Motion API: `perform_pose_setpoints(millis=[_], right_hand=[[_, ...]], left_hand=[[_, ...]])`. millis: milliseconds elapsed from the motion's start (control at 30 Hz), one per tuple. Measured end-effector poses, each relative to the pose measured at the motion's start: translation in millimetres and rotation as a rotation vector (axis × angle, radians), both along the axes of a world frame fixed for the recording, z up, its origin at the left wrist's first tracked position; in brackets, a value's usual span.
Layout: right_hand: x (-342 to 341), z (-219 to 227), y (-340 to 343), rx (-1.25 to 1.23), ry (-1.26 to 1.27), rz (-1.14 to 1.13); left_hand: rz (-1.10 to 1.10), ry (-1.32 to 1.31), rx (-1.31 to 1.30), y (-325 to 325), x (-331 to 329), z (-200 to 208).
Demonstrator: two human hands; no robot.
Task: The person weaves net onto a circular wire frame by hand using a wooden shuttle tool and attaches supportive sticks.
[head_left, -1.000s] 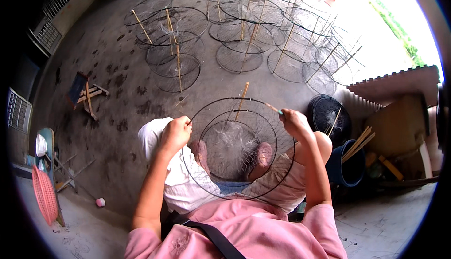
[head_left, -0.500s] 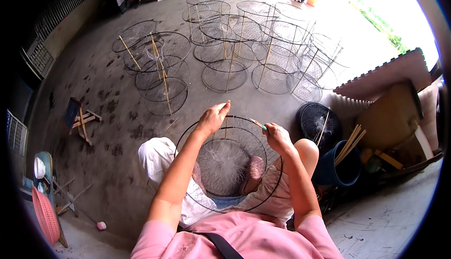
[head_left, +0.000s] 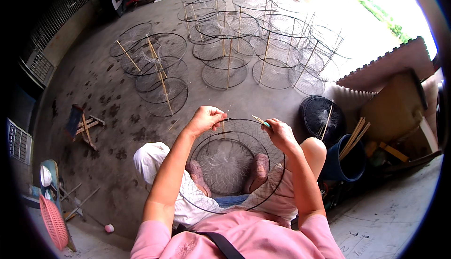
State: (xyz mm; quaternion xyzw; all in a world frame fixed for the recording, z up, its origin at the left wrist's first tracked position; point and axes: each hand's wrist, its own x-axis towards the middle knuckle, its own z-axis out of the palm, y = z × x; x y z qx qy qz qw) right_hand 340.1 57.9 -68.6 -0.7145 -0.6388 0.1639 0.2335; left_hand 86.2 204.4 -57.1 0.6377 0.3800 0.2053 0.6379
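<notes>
Between my knees stands a round net trap (head_left: 237,142), dark wire hoops joined by fine mesh, with whitish threads fanned over its base. At the trap's far rim my left hand (head_left: 206,119) is closed, thumb and fingers pinching the hoop by the top of a thin bamboo stick (head_left: 224,129). My right hand (head_left: 281,134) grips a slim pointed tool (head_left: 261,121) with a green part near the fingers; its exact kind cannot be made out. The tool's tip points left toward the pinch, a short way off. The near hoop rests over my lap.
Several similar net traps (head_left: 225,73) with bamboo sticks stand on the concrete floor ahead. To my right are a stack of dark netted hoops (head_left: 307,113) and a blue bucket (head_left: 332,165) holding bamboo sticks (head_left: 353,139). A small wooden stool (head_left: 85,126) and pink basket (head_left: 52,219) lie left.
My left hand has come down from the stick's top to the hoop, its fingers now bent in a pinch. The right hand with the tool has shifted only slightly.
</notes>
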Motion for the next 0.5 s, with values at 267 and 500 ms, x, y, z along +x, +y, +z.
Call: perform_pose_setpoints(millis=[267, 500], right_hand=[[-5, 5, -1, 0.141, -0.024, 0.028], [-5, -5, 9, 0.167, -0.04, -0.074]], left_hand=[[0.211, 0.259, 0.283, -44, -12, 6], [0.136, 0.198, 0.74, -44, -20, 3]])
